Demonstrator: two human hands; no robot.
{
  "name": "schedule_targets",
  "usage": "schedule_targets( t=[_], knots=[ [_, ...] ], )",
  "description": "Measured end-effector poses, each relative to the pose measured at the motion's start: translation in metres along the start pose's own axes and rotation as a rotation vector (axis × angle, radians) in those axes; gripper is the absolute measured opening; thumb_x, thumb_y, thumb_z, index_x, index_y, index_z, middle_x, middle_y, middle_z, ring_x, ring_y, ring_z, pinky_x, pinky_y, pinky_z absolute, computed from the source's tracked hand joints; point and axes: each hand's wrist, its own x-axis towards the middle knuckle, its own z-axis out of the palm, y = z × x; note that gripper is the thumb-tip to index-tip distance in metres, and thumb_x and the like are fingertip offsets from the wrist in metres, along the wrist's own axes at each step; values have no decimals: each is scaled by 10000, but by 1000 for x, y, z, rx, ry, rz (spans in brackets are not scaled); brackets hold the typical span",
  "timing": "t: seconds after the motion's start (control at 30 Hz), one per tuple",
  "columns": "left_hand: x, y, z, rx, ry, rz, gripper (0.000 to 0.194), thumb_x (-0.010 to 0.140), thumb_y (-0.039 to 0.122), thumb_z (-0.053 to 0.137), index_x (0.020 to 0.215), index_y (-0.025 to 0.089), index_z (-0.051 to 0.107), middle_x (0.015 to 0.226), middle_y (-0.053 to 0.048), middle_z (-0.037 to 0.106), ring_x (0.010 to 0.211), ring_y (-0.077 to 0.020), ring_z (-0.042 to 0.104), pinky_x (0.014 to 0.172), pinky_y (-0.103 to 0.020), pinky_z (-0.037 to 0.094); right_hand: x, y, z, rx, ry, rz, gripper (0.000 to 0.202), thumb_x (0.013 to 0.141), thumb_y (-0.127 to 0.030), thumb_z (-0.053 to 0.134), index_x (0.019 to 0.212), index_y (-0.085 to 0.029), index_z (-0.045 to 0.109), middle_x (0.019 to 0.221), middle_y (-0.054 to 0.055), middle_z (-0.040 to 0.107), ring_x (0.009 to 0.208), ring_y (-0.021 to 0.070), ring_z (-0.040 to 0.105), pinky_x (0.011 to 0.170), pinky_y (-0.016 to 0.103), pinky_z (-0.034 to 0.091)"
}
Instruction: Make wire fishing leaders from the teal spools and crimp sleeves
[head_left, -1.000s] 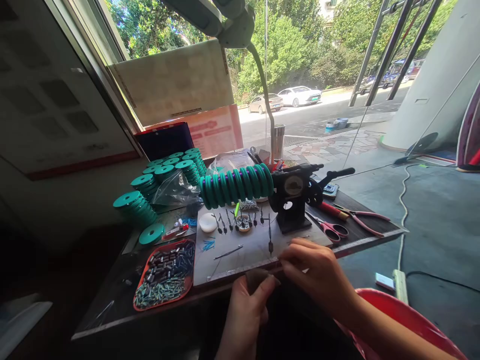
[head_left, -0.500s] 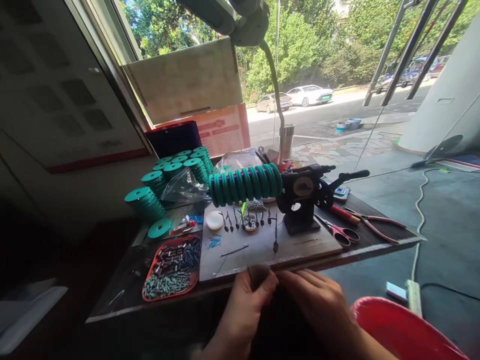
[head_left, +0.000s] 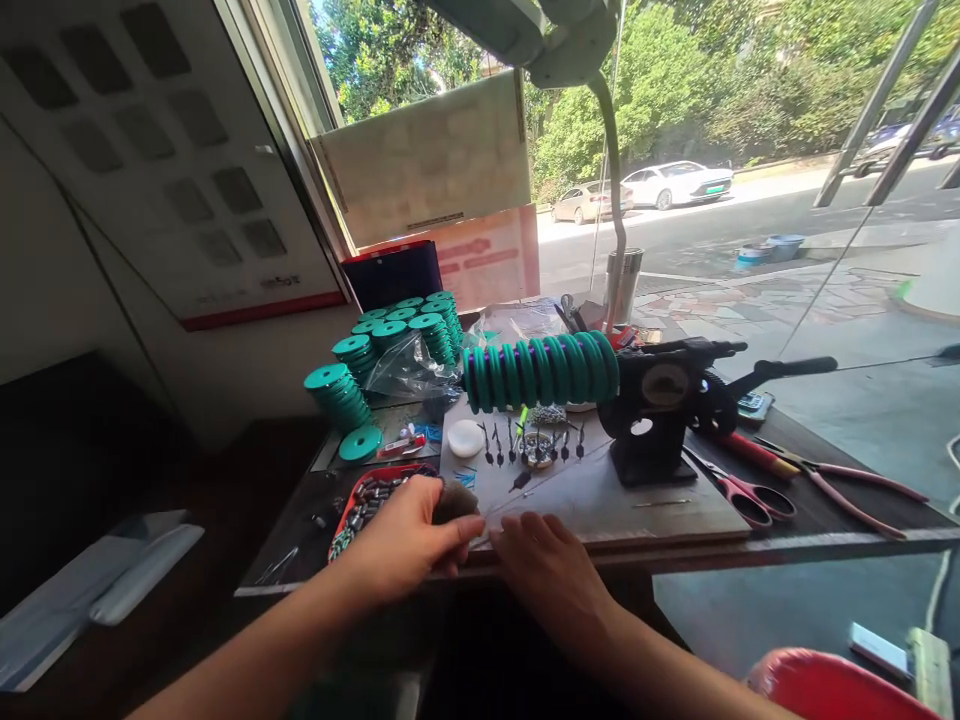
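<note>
My left hand [head_left: 412, 535] is closed around a dark brown-grey, flat-looking piece [head_left: 454, 503], over the front left corner of the work board [head_left: 600, 505]. I cannot tell what that piece is. Close beside it, my right hand [head_left: 544, 565] rests at the board's front edge, fingers bent and together; what they may pinch is hidden. Thin strands show near the fingertips. Just beyond lies a dark sinker-like weight [head_left: 520, 482], tilted on the board. Behind it, several similar weights [head_left: 512, 452] stand in a row below a roller of green rings [head_left: 540, 372].
A black cranked machine [head_left: 652, 410] carries the roller. Scissors [head_left: 750, 500] and long pliers [head_left: 847, 475] lie at right. A red tray [head_left: 337, 520] of metal parts is partly behind my left arm. Green spools [head_left: 337, 395] are stacked at left; a white round dish [head_left: 466, 438] sits nearby.
The view has swung left. My left hand has moved left and up toward the red tray; my right hand has come onto the board's edge. The single weight has swung from upright to tilted.
</note>
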Motion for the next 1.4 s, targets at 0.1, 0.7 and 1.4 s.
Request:
schedule_targets(
  t=[0.1, 0.7, 1.4],
  knots=[
    [2, -1, -2, -19, -22, -19, 267, 673, 367, 575, 627, 125, 472, 529, 8, 483, 462, -95, 439, 499, -238, 360, -6, 7, -4, 83, 15, -95, 119, 786, -93, 424, 810, -128, 535, 741, 31, 487, 707, 120, 349, 656, 252, 231],
    [-3, -47, 78, -1459, -79, 69, 100, 704, 261, 687, 739, 171, 665, 963, -19, 630, 927, -156, 560, 832, -272, 408, -2, -26, -78, 1294, 92, 777, 163, 868, -276, 416, 878, -118, 453, 856, 46, 577, 820, 46, 576, 746, 103, 476],
    [10, -46, 109, -1850, -140, -5, 75, 652, 158, 720, 663, 111, 663, 893, -72, 645, 892, -157, 577, 886, -254, 405, 3, -26, -69, 1080, 120, 796, 239, 826, -325, 474, 778, -95, 520, 734, 47, 573, 699, 49, 572, 635, 74, 460]
  ],
)
